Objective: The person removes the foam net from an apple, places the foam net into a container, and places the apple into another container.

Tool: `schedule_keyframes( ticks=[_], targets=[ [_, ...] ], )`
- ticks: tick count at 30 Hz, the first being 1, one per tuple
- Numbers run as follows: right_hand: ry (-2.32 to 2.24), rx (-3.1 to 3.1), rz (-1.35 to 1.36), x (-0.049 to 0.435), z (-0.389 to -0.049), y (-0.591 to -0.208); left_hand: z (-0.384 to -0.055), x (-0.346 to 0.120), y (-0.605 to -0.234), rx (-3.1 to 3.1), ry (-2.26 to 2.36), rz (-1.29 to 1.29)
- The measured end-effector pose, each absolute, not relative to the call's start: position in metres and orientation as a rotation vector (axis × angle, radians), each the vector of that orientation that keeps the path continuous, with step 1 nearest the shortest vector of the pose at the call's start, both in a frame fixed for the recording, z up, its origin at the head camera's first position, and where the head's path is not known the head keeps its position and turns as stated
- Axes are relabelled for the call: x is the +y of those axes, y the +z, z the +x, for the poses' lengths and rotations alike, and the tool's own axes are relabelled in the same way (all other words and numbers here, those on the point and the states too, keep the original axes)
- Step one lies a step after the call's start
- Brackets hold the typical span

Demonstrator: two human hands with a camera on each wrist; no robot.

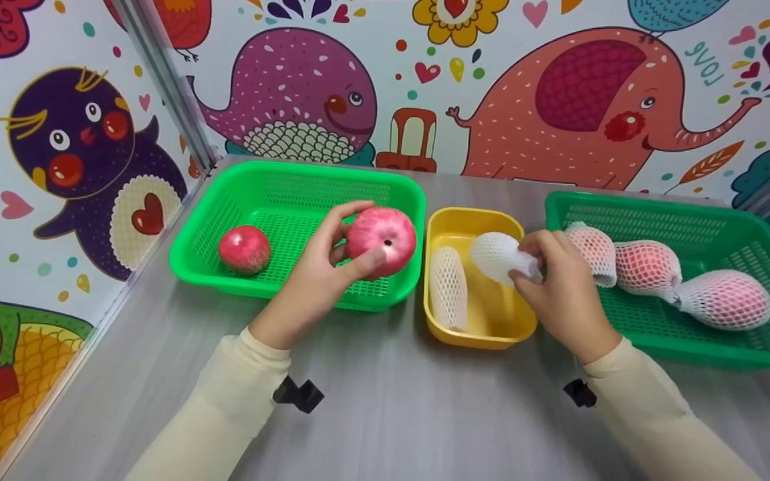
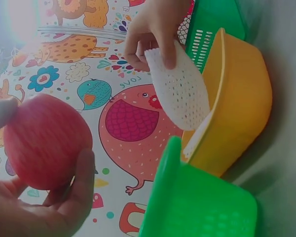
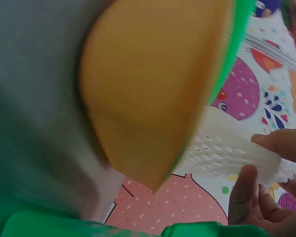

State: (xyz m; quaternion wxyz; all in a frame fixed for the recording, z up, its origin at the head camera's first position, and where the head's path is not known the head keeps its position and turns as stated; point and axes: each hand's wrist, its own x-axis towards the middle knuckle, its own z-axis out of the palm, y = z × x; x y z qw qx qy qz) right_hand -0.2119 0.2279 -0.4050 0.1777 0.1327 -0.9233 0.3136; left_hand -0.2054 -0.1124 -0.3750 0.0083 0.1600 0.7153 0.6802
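Observation:
My left hand (image 1: 318,267) grips a red apple (image 1: 385,234) above the right side of the left green basket (image 1: 298,288); in the left wrist view the fingers curl round the apple (image 2: 47,143). My right hand (image 1: 562,287) pinches one end of a white foam net sleeve (image 1: 495,257) over the yellow bin (image 1: 478,339). In the right wrist view thumb and fingertips close on the sleeve's (image 3: 222,148) end. A second foam net sleeve (image 1: 450,294) lies in the bin's left part. Another apple (image 1: 244,250) sits at the left of the left basket.
A darker green basket (image 1: 726,351) on the right holds several net-wrapped apples (image 1: 726,300). The grey table (image 1: 385,401) extends in front of the containers. Walls printed with cartoon animals, such as a whale (image 1: 298,80), rise behind and at the left.

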Motion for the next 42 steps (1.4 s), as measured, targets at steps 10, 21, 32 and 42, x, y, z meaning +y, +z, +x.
schedule_keyframes(
  ticks=[10,21,32,42],
  targets=[
    [0.685,-2.871,0.594,0.221,-0.201,-0.413,-0.208,-0.124,-0.377,2.226,2.145,0.497],
    [0.457,-2.965,0.715,0.219,-0.195,-0.415,-0.212,-0.127,-0.375,2.236,2.126,0.481],
    [0.291,-2.91,0.839,0.217,-0.194,-0.418,-0.229,-0.147,-0.372,2.412,2.036,0.308],
    [0.459,-2.903,0.702,0.215,-0.191,-0.414,-0.254,-0.175,-0.349,2.604,1.828,0.166]
  ],
)
